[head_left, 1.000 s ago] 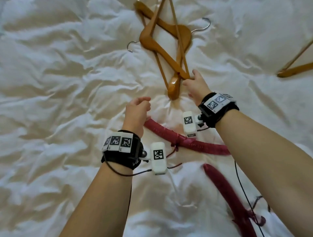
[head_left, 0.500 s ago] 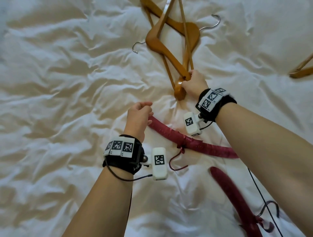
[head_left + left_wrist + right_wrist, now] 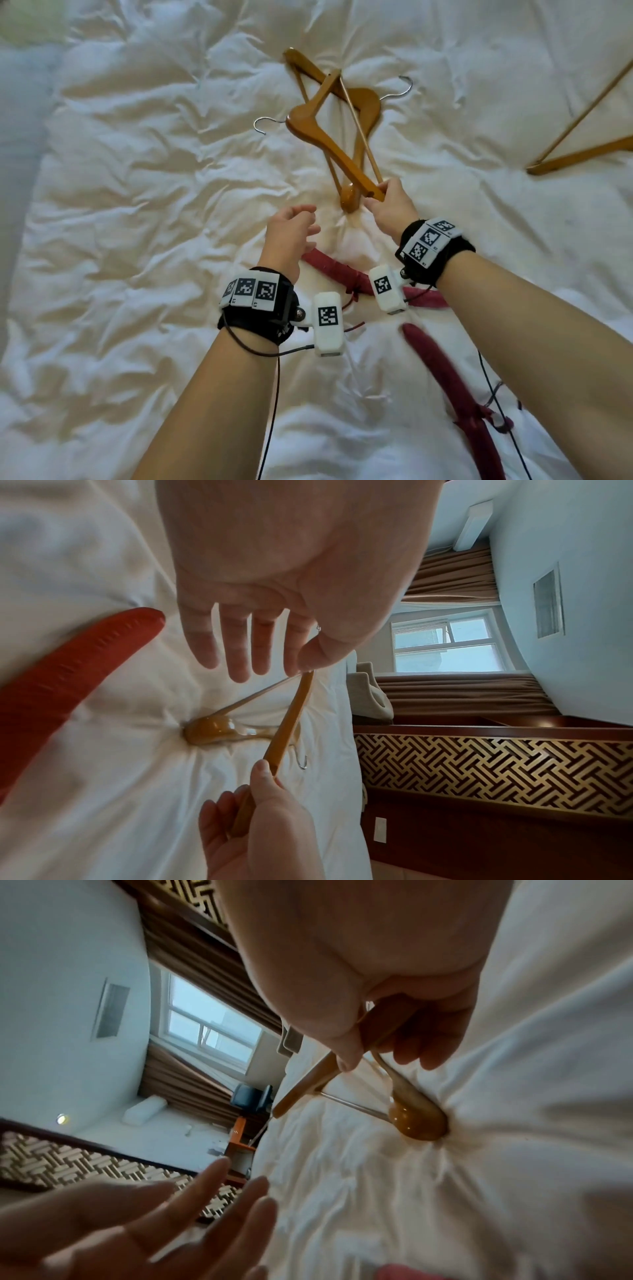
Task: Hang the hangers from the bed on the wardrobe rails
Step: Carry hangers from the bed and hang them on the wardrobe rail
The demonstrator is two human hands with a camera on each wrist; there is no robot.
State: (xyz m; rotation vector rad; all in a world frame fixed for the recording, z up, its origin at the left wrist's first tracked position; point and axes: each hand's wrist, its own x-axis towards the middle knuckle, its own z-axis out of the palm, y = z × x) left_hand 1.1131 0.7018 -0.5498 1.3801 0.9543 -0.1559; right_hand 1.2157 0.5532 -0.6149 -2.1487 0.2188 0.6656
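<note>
Two wooden hangers lie crossed at upper centre of the head view. The right hand (image 3: 388, 205) is clamped on the near arm-end of the upper wooden hanger (image 3: 329, 144), thumb on top and fingers curled beneath. Half a second ago that fist sat low on the bedding over the tip; now the end is raised off the white duvet (image 3: 137, 205), and the right wrist view shows it clear of the sheet. The lower wooden hanger (image 3: 368, 109) is on the bed, its rounded end (image 3: 349, 202) dented into the fabric just left of the grip.

The left hand (image 3: 291, 228), loosely curled a second ago, has spread its fingers apart. It holds nothing and hovers above the tip of a red padded hanger (image 3: 329, 269) at centre frame.

A second red padded hanger (image 3: 445, 377) lies at lower right. A third wooden hanger (image 3: 582, 154) sits at the right edge.

Judgement: pickup of the first hanger is under way. The crossed pair may snag as it lifts, and the free hand looks placed to help. No wardrobe rail is in view.
</note>
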